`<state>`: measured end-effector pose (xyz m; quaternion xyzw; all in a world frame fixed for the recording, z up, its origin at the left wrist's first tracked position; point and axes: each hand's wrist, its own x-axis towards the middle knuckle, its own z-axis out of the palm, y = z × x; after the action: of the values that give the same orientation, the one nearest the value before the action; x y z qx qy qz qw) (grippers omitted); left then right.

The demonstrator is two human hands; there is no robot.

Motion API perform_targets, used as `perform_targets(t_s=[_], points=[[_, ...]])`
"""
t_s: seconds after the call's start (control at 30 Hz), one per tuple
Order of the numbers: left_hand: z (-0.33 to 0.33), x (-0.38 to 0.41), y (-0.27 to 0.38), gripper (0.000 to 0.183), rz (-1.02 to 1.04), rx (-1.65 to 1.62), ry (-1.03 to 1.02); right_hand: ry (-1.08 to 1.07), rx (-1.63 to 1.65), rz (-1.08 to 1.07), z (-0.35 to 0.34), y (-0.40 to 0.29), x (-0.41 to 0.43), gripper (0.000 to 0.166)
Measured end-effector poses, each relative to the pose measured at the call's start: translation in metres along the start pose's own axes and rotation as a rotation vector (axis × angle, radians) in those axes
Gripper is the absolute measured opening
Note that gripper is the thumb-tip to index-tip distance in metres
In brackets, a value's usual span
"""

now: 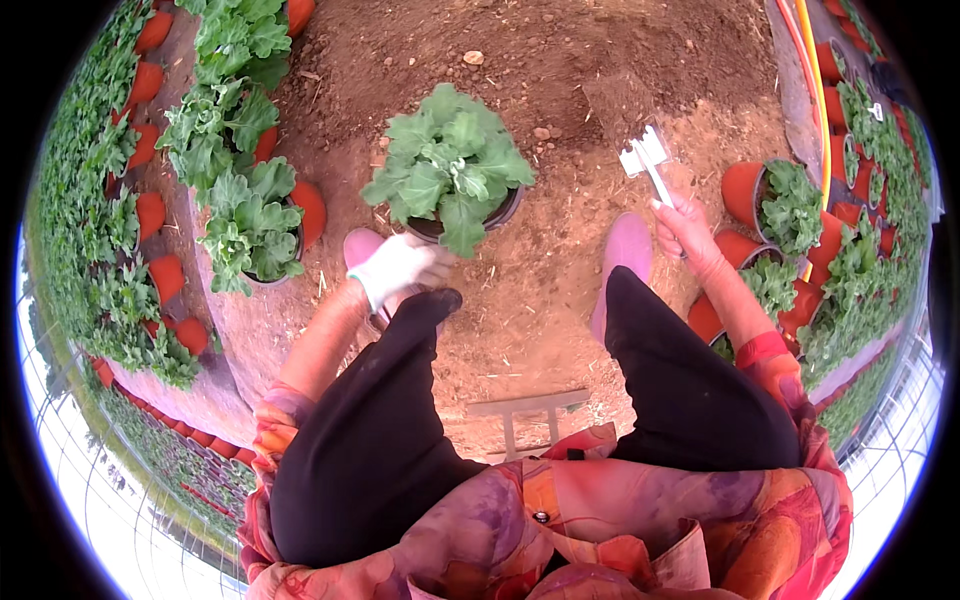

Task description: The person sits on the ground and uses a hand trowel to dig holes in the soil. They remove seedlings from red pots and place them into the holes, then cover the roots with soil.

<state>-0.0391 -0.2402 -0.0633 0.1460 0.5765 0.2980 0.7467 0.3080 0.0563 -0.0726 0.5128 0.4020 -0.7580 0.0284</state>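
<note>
A leafy green potted plant stands on the bare soil in front of me, its leaves hiding most of the dark pot. My left hand, in a white glove, is blurred at the near side of this pot. Whether its fingers grip the rim cannot be made out. On the right, my bare right hand holds white T-shaped plastic plant labels by their stems, heads pointing away from me. The labels are over the soil, apart from the plant.
Orange pots with similar plants line the left side. More orange pots, some tipped over, lie by my right arm. Yellow and red hoses run along the right. Between my legs is a slatted frame. My pink shoes rest on the soil.
</note>
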Motion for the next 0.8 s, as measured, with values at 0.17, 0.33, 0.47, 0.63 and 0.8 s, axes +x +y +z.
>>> perform_targets(t_s=[0.17, 0.33, 0.47, 0.63, 0.8], points=[[-0.048, 0.012, 0.030, 0.048, 0.112, -0.133, 0.540, 0.000, -0.011, 0.038, 0.002, 0.002, -0.006, 0.017], [-0.068, 0.049, 0.079, 0.066, 0.278, -0.355, 0.379, -0.009, -0.017, 0.036, 0.011, 0.001, -0.002, 0.017], [-0.050, 0.051, 0.104, 0.067, 0.491, 0.077, 0.265, -0.041, -0.033, 0.040, 0.027, -0.005, 0.002, 0.016], [0.002, 0.016, 0.128, 0.068, 0.690, 1.123, 0.482, -0.039, -0.049, 0.053, 0.033, -0.011, -0.001, 0.013], [0.021, -0.005, 0.116, 0.050, 0.781, 1.170, 0.190, -0.080, -0.076, 0.019, 0.049, -0.025, -0.004, 0.012]])
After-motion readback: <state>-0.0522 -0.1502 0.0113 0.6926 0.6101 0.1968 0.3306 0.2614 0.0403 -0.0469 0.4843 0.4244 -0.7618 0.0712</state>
